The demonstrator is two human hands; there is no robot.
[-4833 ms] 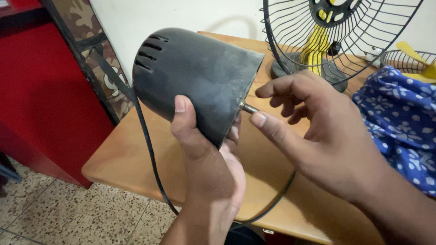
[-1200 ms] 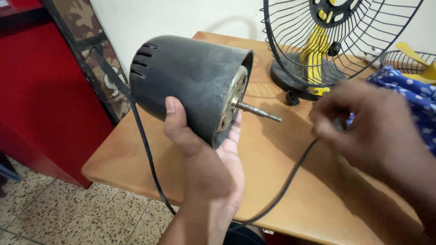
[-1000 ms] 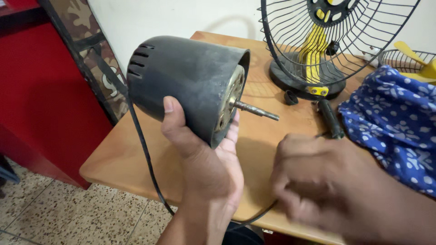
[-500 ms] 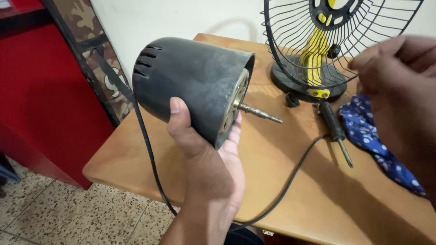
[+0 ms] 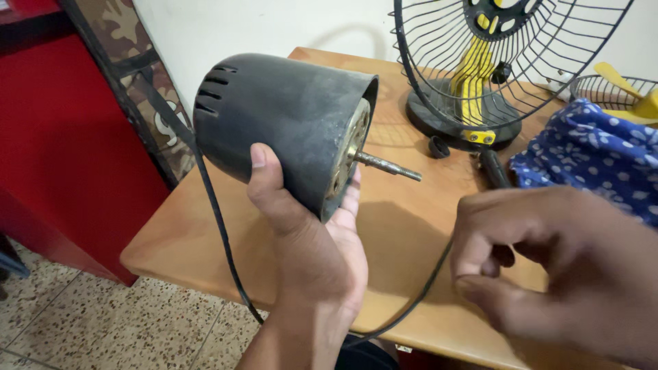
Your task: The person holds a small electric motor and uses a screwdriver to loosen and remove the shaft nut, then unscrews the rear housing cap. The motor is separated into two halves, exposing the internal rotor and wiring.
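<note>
My left hand (image 5: 315, 247) grips a black, dusty fan motor housing (image 5: 288, 116) from below and holds it above the wooden table (image 5: 199, 233). Its metal shaft (image 5: 387, 166) points right, and its black cord (image 5: 216, 212) hangs off the back and loops under my wrist. My right hand (image 5: 548, 260) hovers low at the right, clear of the motor, with fingers curled and thumb pressed to fingertips. Nothing shows between them. A dark-handled screwdriver (image 5: 493, 168) lies on the table just beyond that hand.
A black wire fan guard (image 5: 507, 48) stands on a round base (image 5: 439, 116) with yellow parts at the back. A small black cap (image 5: 439, 146) lies by it. A blue patterned cloth (image 5: 589, 157) and a wire guard holding a yellow blade (image 5: 617, 85) sit right. A red cabinet (image 5: 62, 151) stands left.
My right hand let go of the shaft end, passed over the screwdriver and cloth, rose by the fan guard, then came down low at the right with fingers pinched. The motor stays held.
</note>
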